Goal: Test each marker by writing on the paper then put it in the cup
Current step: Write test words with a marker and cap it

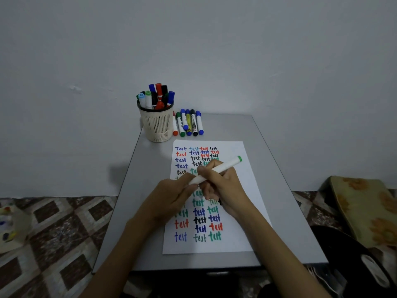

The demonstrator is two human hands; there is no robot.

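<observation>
Item: white plastic marker with a green end (225,166), above the lettered white paper sheet (247,190), right hand (225,190) wrapped round its middle, left hand (171,201) pinching its leftward tip, axis slanting away rightward; cream mesh cup (158,125) beyond, nearer the left hand.

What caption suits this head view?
Left hand and right hand hold a marker over the paper, cup behind.

White green-ended marker (225,165) tilted over paper (251,190)
</observation>
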